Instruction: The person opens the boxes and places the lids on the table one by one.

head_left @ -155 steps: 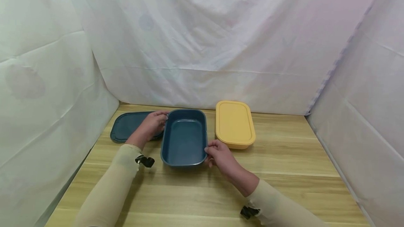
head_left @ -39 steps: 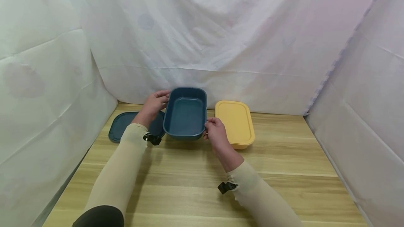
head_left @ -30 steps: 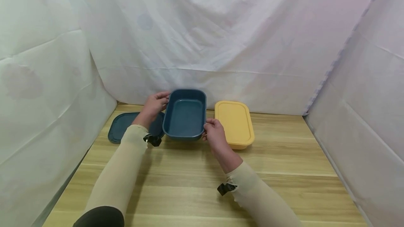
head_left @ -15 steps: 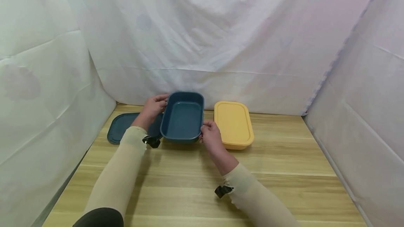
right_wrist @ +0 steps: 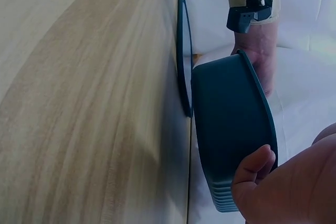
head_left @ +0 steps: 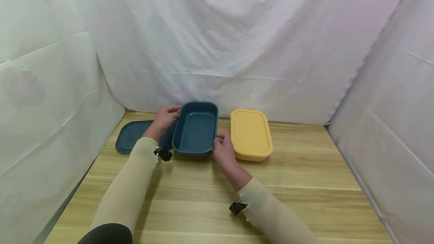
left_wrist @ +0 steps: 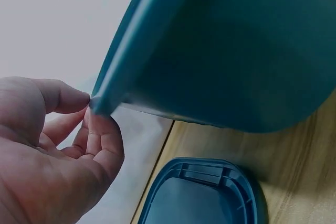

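Observation:
An empty dark blue container [head_left: 196, 129] is held low over the wooden table [head_left: 210, 206], its near end close to the wood. My left hand [head_left: 171, 113] pinches its far left rim; in the left wrist view the fingertips [left_wrist: 97, 124] clasp the rim edge of the blue container [left_wrist: 236, 51]. My right hand [head_left: 219, 143] grips the near right rim, and the right wrist view shows the thumb [right_wrist: 253, 174] on the blue container's [right_wrist: 231, 129] wall. Its blue lid [head_left: 131, 140] lies flat to the left, partly under my left wrist.
A yellow container [head_left: 251, 134] with its lid on stands just right of the blue one, close to my right hand. White cloth walls [head_left: 217, 48] close in the back and both sides. The blue lid [left_wrist: 199, 198] lies beside the left cloth wall.
Over the last second the blue container has come down toward the table and shifted slightly left, both hands keeping their hold. Five seconds ago it sat flat on the table, nearer to me.

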The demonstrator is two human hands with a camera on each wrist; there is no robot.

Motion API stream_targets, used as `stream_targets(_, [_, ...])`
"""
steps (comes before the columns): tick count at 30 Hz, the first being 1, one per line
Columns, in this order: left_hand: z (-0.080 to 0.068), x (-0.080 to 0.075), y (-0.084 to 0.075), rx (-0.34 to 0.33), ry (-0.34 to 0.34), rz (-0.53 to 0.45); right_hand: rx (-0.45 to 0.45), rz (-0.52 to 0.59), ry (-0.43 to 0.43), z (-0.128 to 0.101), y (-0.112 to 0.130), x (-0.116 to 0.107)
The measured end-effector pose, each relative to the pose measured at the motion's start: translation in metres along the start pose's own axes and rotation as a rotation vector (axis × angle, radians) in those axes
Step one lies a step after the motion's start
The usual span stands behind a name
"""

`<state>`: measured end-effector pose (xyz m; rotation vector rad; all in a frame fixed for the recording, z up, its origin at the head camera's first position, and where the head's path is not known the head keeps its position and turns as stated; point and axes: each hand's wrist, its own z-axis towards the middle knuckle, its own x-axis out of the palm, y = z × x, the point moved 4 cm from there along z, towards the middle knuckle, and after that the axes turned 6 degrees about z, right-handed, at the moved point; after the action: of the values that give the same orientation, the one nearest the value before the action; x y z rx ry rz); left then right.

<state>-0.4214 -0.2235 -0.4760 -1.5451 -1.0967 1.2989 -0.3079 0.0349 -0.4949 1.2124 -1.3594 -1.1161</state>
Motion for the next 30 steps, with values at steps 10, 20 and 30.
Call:
stream_targets(10, [0.002,0.002,0.007,-0.024,-0.016,0.007,0.0,0.003,0.001,-0.001,-0.002,0.001])
stream_targets(20, [0.001,0.004,0.012,-0.039,-0.013,0.031,0.01,-0.008,0.003,-0.002,-0.006,0.0])
stream_targets(30, [0.003,0.004,0.017,-0.05,0.003,0.047,0.026,-0.015,-0.007,-0.002,-0.007,0.002])
